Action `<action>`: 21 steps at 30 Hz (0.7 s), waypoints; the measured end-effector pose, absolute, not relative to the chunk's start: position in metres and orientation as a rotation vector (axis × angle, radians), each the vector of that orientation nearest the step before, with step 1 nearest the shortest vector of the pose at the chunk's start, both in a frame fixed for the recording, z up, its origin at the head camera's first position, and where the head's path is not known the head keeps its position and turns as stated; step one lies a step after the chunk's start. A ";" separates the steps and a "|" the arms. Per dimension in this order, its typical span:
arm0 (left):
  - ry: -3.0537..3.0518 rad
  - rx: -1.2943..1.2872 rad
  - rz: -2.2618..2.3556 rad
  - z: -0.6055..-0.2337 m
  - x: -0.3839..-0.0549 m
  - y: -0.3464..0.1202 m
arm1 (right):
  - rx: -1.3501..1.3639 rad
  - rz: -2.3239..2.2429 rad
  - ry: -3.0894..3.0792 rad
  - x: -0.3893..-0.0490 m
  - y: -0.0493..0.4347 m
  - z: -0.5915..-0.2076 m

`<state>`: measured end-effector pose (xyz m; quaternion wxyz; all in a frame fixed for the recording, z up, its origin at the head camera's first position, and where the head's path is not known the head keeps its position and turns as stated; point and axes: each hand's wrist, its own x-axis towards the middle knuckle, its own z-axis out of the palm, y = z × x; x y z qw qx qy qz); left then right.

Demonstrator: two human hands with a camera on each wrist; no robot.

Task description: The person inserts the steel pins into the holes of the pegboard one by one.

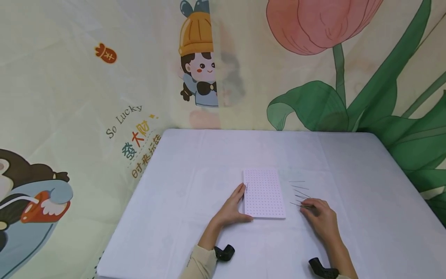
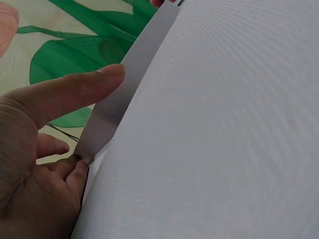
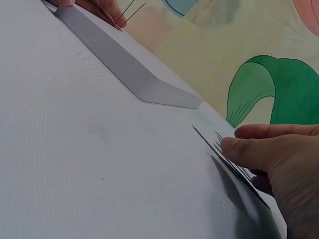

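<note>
A white pegboard [image 1: 265,193] dotted with rows of small holes sits on the white table. My left hand [image 1: 230,211] spans its near-left corner, fingers along the left edge and straight thumb along the near edge. Two thin dark needle-like pins [image 3: 130,14] stick up at the board's left edge, beside the left fingers. To the right of the board, several similar pins [image 1: 297,181] form a loose row. My right hand [image 1: 322,217] is over the nearest of these, thumb and index tips close together beside a long pin [image 3: 204,138]; I cannot tell whether they pinch it.
The white table [image 1: 174,174] has rounded far corners and stands against a printed cloth backdrop [image 1: 139,58]. Black camera mounts are strapped to the left wrist [image 1: 224,253] and the right wrist [image 1: 322,268]. The board has a raised side wall [image 3: 124,64].
</note>
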<state>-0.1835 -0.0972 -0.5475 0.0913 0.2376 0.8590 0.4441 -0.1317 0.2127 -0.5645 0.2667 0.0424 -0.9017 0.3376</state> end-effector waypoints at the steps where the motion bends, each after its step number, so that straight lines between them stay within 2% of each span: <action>1: 2.553 0.702 1.318 -0.548 -0.183 -0.097 | 0.098 0.917 -2.438 -0.131 0.213 -0.565; 21: 2.559 0.705 1.323 -0.544 -0.182 -0.097 | 0.146 0.946 -2.440 -0.136 0.209 -0.567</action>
